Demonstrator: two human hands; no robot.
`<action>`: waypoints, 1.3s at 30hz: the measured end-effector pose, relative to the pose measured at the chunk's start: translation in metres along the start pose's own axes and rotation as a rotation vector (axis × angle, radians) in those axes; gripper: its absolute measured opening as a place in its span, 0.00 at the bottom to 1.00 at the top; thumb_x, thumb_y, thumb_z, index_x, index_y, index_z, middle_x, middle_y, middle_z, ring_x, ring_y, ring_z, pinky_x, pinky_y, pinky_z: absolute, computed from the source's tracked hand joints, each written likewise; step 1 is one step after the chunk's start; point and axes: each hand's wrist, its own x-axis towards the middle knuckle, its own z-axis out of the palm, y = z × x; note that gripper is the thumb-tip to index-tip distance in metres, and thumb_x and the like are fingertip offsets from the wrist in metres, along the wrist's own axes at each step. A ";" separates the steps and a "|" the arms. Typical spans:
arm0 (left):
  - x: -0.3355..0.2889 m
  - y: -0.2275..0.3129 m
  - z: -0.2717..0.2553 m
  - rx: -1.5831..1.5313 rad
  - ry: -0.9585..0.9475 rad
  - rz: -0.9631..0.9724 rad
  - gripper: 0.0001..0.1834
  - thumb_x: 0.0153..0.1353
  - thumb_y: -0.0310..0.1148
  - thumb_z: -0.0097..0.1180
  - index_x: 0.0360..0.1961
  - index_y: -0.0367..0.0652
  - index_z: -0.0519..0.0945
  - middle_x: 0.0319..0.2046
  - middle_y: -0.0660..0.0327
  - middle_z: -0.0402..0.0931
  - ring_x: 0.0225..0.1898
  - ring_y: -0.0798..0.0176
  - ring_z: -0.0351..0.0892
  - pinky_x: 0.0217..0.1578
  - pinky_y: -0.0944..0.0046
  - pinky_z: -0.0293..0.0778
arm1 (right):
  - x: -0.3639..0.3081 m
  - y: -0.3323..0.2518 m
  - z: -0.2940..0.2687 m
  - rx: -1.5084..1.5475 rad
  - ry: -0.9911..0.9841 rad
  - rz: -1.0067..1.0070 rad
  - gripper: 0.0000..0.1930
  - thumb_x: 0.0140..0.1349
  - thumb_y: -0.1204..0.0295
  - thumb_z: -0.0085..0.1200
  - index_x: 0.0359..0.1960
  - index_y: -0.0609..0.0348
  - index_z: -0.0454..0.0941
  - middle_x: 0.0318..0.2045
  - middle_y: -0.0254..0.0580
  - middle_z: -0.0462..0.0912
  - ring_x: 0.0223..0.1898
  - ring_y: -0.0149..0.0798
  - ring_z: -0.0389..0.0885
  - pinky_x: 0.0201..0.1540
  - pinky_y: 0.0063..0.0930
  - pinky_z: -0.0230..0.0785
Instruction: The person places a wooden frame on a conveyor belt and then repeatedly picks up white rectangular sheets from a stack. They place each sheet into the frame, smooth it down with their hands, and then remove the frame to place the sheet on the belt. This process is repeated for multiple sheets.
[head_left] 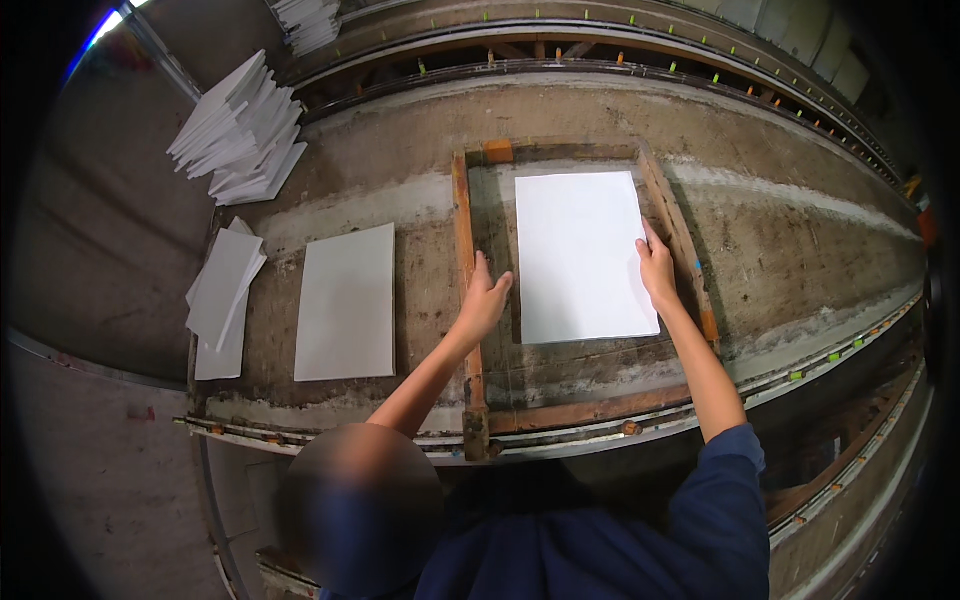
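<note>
A bright white rectangular sheet (580,260) lies inside a worn wooden frame (463,215) on a long stained table. My right hand (657,270) is at the sheet's right edge, thumb over the top face and fingers along the side; their tips are partly hidden. On the other side, my left hand (487,300) is beside the frame's left bar, thumb and fingers apart. It holds nothing, and a small gap separates it from the sheet. Left of the frame, a second white rectangular sheet or thin stack (345,300) rests flat on the table.
Several loose white sheets (225,300) overlap at the table's left end. Behind them rises a tall uneven white stack (240,130), with another pile (305,25) farther back. Rails with small green and orange pegs (673,67) run along the table (800,220).
</note>
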 end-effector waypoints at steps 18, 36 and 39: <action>0.007 -0.021 0.022 0.195 -0.073 0.067 0.39 0.63 0.37 0.40 0.61 0.25 0.32 0.63 0.36 0.38 0.64 0.44 0.45 0.62 0.59 0.48 | -0.017 0.017 0.025 0.009 -0.113 -0.007 0.21 0.62 0.72 0.42 0.59 0.56 0.62 0.47 0.54 0.75 0.42 0.42 0.76 0.47 0.30 0.64; 0.007 -0.029 0.025 0.428 -0.111 0.186 0.41 0.59 0.30 0.47 0.60 0.21 0.34 0.62 0.32 0.36 0.65 0.41 0.40 0.63 0.58 0.48 | -0.027 -0.010 0.023 -0.234 -0.178 0.134 0.22 0.63 0.70 0.42 0.60 0.53 0.61 0.35 0.50 0.77 0.27 0.38 0.73 0.37 0.30 0.68; 0.005 -0.034 0.023 0.573 -0.165 0.274 0.41 0.55 0.25 0.49 0.59 0.20 0.35 0.61 0.29 0.37 0.63 0.36 0.42 0.62 0.56 0.49 | -0.024 0.019 0.037 -0.323 -0.031 -0.110 0.22 0.63 0.71 0.42 0.59 0.59 0.61 0.38 0.52 0.74 0.33 0.43 0.73 0.42 0.32 0.68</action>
